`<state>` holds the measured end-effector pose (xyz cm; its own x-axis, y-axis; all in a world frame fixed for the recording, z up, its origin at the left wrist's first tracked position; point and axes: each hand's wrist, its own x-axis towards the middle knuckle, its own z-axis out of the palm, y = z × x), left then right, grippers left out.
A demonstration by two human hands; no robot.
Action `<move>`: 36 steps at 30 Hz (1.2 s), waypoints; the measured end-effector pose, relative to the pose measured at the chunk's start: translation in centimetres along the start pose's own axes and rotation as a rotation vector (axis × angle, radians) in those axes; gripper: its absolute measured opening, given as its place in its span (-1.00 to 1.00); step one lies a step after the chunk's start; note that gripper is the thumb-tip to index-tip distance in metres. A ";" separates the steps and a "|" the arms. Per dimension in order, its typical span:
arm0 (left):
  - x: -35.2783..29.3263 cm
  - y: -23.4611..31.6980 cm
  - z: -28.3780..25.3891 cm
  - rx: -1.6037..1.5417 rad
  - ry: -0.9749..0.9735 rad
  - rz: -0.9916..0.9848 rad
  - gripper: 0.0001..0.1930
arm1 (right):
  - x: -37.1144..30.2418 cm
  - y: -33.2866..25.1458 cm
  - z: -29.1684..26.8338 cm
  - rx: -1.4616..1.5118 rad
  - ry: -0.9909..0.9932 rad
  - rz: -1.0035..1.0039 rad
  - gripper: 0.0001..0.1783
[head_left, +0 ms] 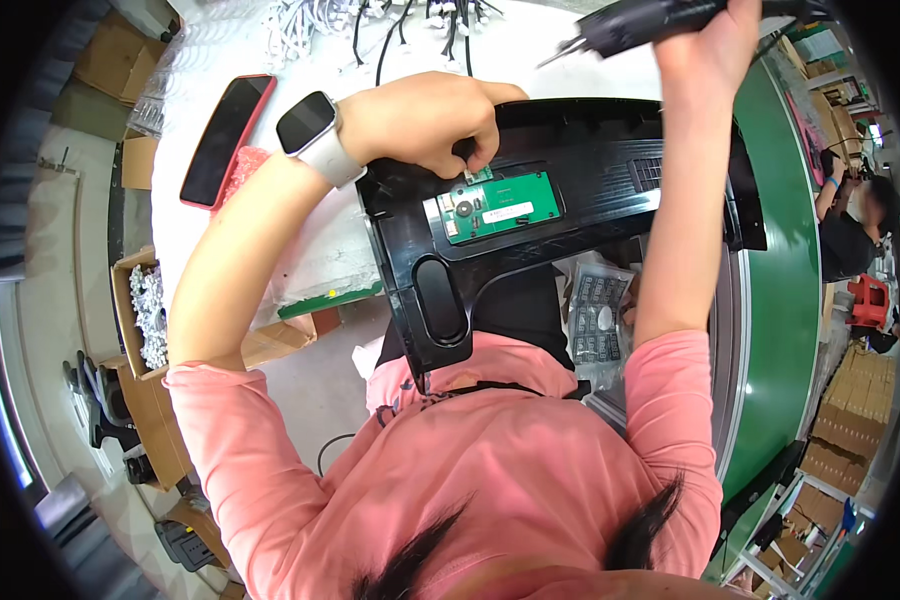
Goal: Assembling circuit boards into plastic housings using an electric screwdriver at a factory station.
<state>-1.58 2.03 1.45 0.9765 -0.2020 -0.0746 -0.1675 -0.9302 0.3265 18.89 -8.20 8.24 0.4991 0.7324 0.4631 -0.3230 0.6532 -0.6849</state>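
A black plastic housing (590,150) lies across my lap and the table edge. A green circuit board (532,194) with a white label sits in its recess. My left hand (435,122), with a watch (308,124) on its wrist, reaches over the housing. Its thumb and finger pinch a small green board (480,176) at the upper edge of the larger one. Raised at the upper right, my right hand (715,50) is closed round a black electric screwdriver (635,25). The bit points left, clear of the housing.
A phone (228,140) in a red case and pink bubble wrap (242,178) lie left on the white table. Bundled cables (305,28) lie at the back. A box of white parts (148,315) stands at left. Another person (855,225) sits at far right, beyond a green surface (782,300).
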 end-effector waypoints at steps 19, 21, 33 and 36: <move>-8.3 -23.7 0.1 0.576 0.667 -0.973 -0.80 | 10.0 16.4 0.6 -1.822 -0.470 0.074 -0.64; -7.5 -23.7 0.9 0.521 0.753 -0.886 -0.80 | 11.1 20.4 1.4 -1.906 -0.520 0.129 -0.65; -5.2 -14.1 -0.5 0.145 1.140 -0.689 -0.75 | 13.4 25.5 -0.1 -1.954 -0.301 0.324 -0.63; -3.9 -10.8 -1.8 0.103 1.187 -0.573 -0.73 | 13.2 23.9 0.8 -2.007 -0.308 0.342 -0.63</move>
<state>-3.31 13.44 -0.10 0.4277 0.5655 0.7052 0.3478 -0.8230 0.4491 17.07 17.27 -1.55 0.4314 0.8939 0.1223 0.8959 -0.4085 -0.1746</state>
